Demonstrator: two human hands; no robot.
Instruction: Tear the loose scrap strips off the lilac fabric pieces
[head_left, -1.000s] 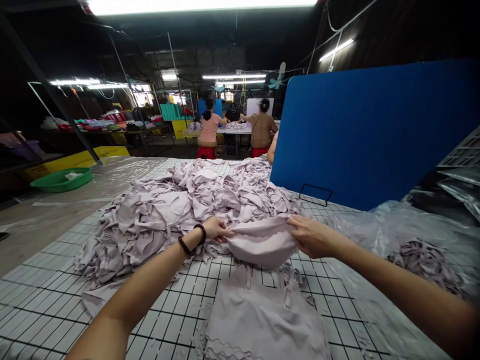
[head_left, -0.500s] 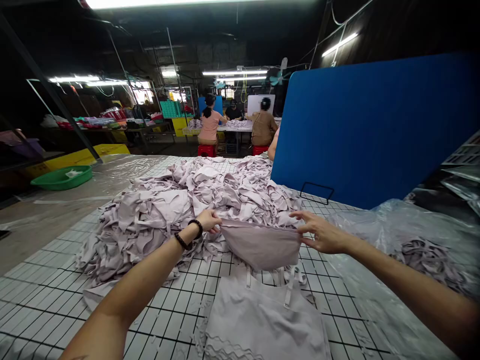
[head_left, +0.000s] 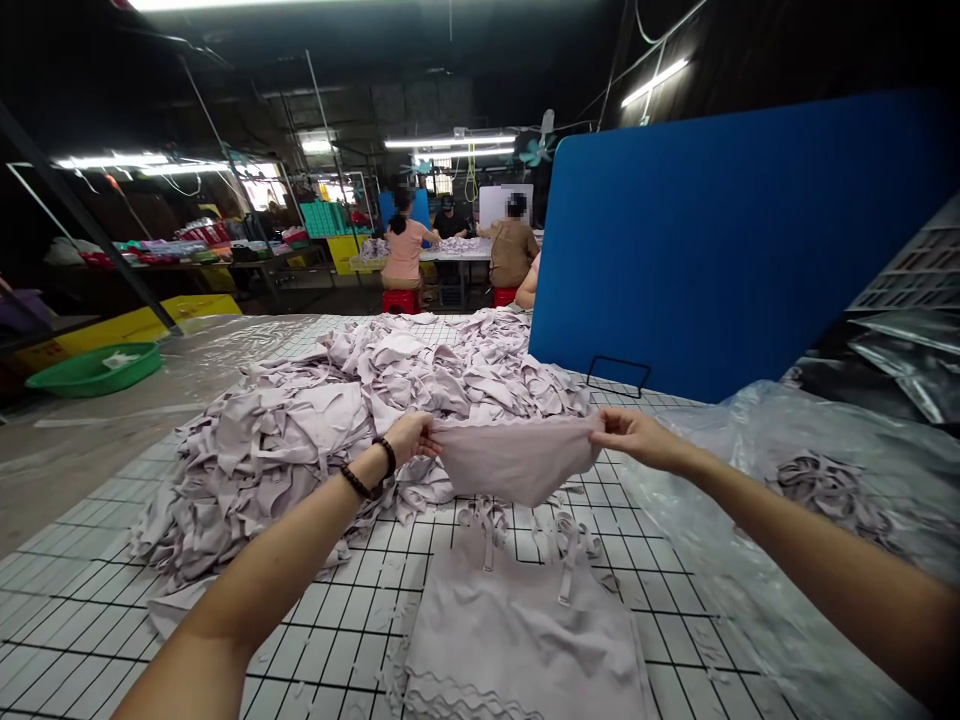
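Between my two hands a pair of lilac-grey briefs point(head_left: 517, 462) hangs, its waist edge stretched nearly straight. My left hand point(head_left: 414, 438), with dark bead bracelets on the wrist, pinches the left end of that edge. At the right end, my right hand point(head_left: 634, 437) has thumb and fingers closed on the cloth. Just below the briefs lies a flat stack of camisoles point(head_left: 517, 630) in the same colour, its straps toward the far side. Beyond my hands spreads a large heap of loose lilac garments point(head_left: 285, 440).
A blue board point(head_left: 697, 240) stands on the right behind a black wire stand point(head_left: 619, 375). Clear plastic point(head_left: 697, 490) with strap pieces lies at right. The white table point(head_left: 330, 650) has black grid lines. A green basin point(head_left: 97, 370) sits left. Several people sit further back.
My right hand's fingers, spread at the cloth's edge before, have closed on its corner. The briefs are raised slightly and pulled tauter, showing more of the camisole straps below.
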